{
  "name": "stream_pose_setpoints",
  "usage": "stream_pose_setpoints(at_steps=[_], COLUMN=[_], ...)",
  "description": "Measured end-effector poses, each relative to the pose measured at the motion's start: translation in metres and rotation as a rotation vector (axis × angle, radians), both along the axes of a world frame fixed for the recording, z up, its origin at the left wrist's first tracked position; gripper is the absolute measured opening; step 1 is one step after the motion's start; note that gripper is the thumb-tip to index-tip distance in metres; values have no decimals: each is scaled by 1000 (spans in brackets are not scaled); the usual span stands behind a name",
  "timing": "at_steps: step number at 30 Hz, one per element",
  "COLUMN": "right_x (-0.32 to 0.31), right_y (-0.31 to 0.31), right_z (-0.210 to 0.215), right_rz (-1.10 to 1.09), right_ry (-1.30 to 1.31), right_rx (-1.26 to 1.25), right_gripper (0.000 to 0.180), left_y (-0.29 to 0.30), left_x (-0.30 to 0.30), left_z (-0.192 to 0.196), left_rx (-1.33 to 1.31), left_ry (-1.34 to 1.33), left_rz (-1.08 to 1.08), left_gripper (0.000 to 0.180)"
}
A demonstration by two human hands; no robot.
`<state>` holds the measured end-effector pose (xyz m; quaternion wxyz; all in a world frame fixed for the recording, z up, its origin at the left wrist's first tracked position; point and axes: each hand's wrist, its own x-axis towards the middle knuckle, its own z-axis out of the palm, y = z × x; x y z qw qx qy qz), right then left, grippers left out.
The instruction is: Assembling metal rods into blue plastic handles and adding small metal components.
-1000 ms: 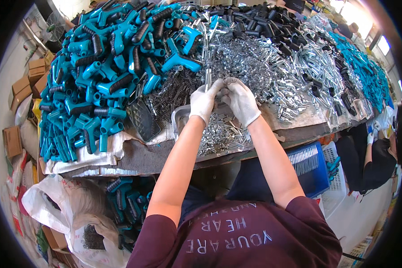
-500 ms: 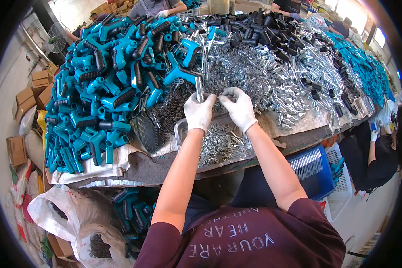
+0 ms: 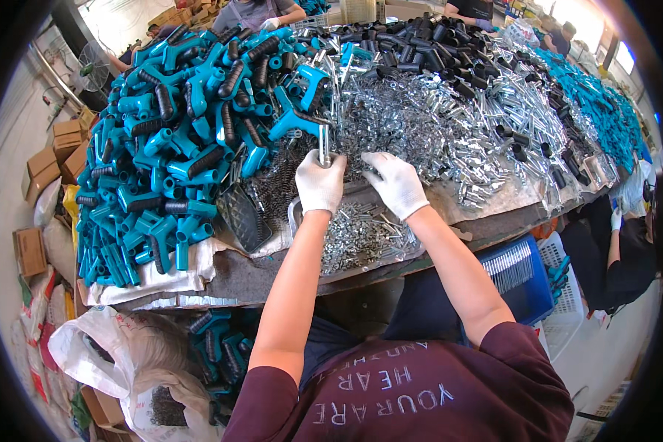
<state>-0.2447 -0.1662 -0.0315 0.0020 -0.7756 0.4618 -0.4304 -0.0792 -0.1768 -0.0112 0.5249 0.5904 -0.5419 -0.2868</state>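
— How much room around the hands?

— Little. Teal handles (image 3: 177, 169) crowd the upper left, silver parts (image 3: 449, 125) heap at upper centre; the table edge (image 3: 221, 283) runs below the wrists.

— And the hands?

— The left hand (image 3: 320, 183) is clenched around an upright metal tube (image 3: 324, 145) at centre frame. The right hand (image 3: 395, 183) rests half-curled on a tray of screws (image 3: 361, 236); what it holds, I cannot tell.
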Motion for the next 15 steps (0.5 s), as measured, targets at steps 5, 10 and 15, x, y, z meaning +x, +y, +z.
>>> stream_pose_setpoints(at_steps=[5,10,15], right_x=[10,13,-3], right_y=[5,8,-7], right_z=[-1,7,-15], right_rz=[-131,194,-22], right_ry=[-268,-1119,68], right_rx=[247,1169,114], right_gripper=[41,47,42], left_y=[4,6,-10], left_x=[-8,-6,8], left_z=[1,6,-6], left_rx=[-44,-68,128], left_ry=[-48,-141,93], left_rz=[56,82,-21], left_gripper=[22,23,20])
